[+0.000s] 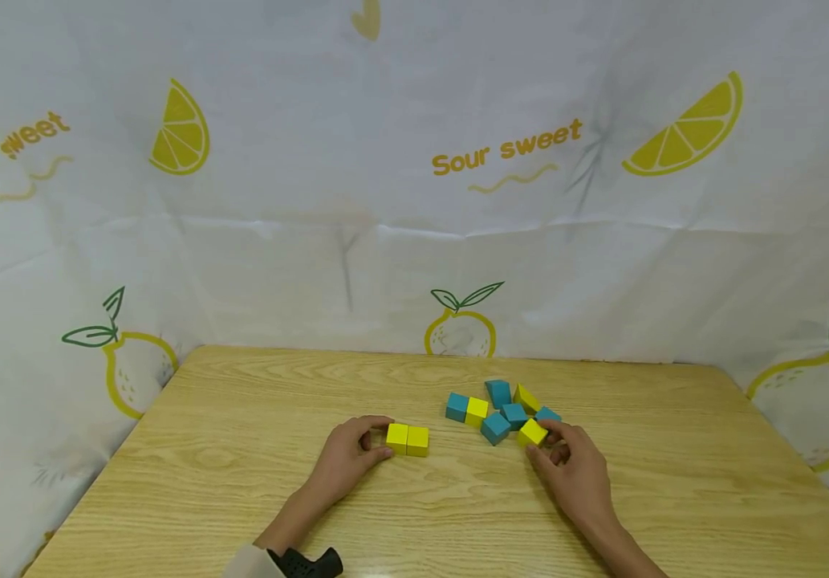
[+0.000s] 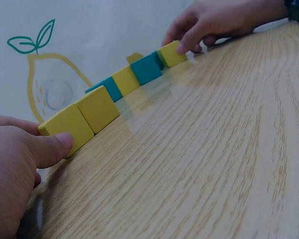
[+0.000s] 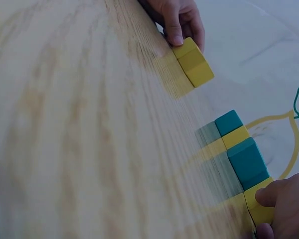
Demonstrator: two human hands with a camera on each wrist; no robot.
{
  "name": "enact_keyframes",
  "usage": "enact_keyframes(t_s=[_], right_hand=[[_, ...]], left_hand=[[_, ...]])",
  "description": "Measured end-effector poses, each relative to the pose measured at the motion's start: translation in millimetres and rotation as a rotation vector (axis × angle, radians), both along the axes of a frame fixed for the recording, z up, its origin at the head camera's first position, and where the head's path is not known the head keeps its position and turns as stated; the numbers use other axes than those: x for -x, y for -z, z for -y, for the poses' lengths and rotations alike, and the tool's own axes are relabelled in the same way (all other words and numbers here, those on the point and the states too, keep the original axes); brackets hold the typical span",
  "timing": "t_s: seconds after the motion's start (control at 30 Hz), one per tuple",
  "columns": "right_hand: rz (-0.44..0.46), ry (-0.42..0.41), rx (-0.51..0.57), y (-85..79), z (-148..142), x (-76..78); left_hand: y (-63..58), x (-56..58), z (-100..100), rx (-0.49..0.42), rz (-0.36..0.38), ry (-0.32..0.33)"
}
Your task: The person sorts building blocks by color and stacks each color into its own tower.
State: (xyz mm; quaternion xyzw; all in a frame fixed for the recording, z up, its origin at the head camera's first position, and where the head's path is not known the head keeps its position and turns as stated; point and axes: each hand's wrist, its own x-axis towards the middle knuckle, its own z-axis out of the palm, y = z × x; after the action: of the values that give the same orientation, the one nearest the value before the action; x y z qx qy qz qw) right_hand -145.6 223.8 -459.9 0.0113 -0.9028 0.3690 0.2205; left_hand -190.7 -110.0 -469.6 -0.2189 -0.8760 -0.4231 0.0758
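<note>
Item: left hand (image 1: 347,451). Thumb and fingers parted only enough for one block, pinching the 9 o'clock end of a yellow cube pair (image 1: 408,441); pair set face to face on the bench (image 1: 450,514), at 3 o'clock from that hand.

Item: right hand (image 1: 577,467). Similarly narrow, thumb and fingertips pinching a single yellow cube (image 1: 530,433) at 10 o'clock from the hand.

Item: block cluster, beyond that cube. A blue cube (image 1: 457,406) and second yellow cube (image 1: 477,412), touching; a rear blue block (image 1: 497,393); a yellow wedge (image 1: 526,399); a middle blue block (image 1: 513,416); a front blue block (image 1: 495,429); a partly hidden blue block (image 1: 547,414) by the right fingertips.

Edges and room: far edge at 12 o'clock, against printed cloth (image 1: 298,281). Gap of wood between pair and cluster; wide strips run to the 9 and 3 o'clock edges; broad span at 6 o'clock between the forearms.
</note>
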Motion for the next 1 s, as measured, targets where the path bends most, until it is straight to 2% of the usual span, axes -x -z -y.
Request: enact_keyframes(t_s=[0.37,0.67,0.8,1.0], right_hand=[[0.012,-0.01,0.016,0.7,-1,-2.3],[0.026,-0.02,0.101,1.6,-1,-1.3],[-0.024,-0.024,0.161,2.9,1,-2.0],[-0.184,-0.124,0.291,-0.4,14,-3.1]], left_hand=[[-2.7,-1.3,-1,-0.001,0.002,0.0],[-1.3,-1.0,0,-0.004,0.0,-0.002],[-2.2,-1.0,-1,-0.007,0.002,0.0],[-3.3,-1.9,0,-0.008,0.009,0.0]])
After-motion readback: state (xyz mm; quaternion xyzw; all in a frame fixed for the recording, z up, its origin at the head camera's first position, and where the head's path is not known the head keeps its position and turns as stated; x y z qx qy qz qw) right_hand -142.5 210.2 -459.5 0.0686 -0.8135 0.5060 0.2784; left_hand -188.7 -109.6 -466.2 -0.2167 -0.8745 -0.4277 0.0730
